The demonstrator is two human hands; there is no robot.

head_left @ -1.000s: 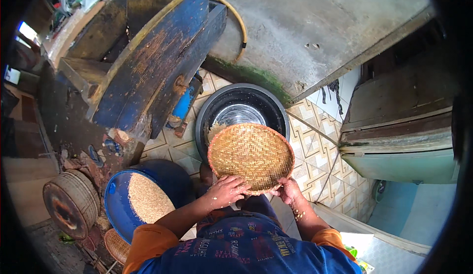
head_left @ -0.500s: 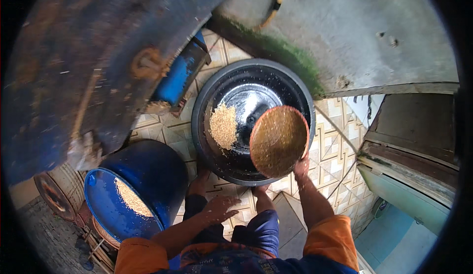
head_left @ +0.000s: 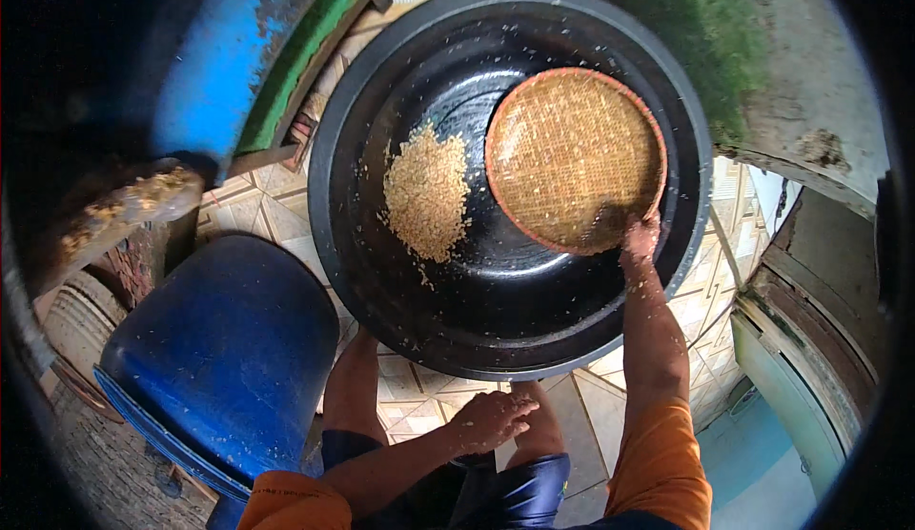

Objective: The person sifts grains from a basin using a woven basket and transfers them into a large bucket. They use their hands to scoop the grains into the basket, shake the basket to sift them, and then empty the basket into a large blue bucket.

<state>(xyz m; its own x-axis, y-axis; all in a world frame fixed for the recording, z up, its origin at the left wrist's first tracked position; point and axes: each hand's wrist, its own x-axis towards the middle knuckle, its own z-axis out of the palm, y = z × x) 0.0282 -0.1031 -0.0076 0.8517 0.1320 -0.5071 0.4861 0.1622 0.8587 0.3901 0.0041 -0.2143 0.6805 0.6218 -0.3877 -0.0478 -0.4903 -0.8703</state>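
Observation:
My right hand (head_left: 640,238) grips the near right rim of a round woven bamboo basket (head_left: 572,158) with a reddish edge. The basket is held inside a big black tub (head_left: 331,134), over its right half; whether it touches the bottom I cannot tell. Through its mesh no heap of material shows, only scattered pale bits. Left of the basket, a pile of pale yellow split beans or grains (head_left: 426,192) lies on the tub's bottom. My left hand (head_left: 491,422) hangs near my knee, short of the tub's near rim, its fingers loosely bent and apart, holding nothing.
At the left, a blue plastic barrel (head_left: 229,339) lies on its side by the tub. A blue and green worn object (head_left: 276,82) stands at the upper left. A mossy concrete wall (head_left: 801,72) borders the far right. Patterned tiles (head_left: 253,201) cover the floor.
My view has come closer to the tub, so it looks larger. The basket has gone further into the tub with my right hand still on its rim. My left hand's fingers have bent more.

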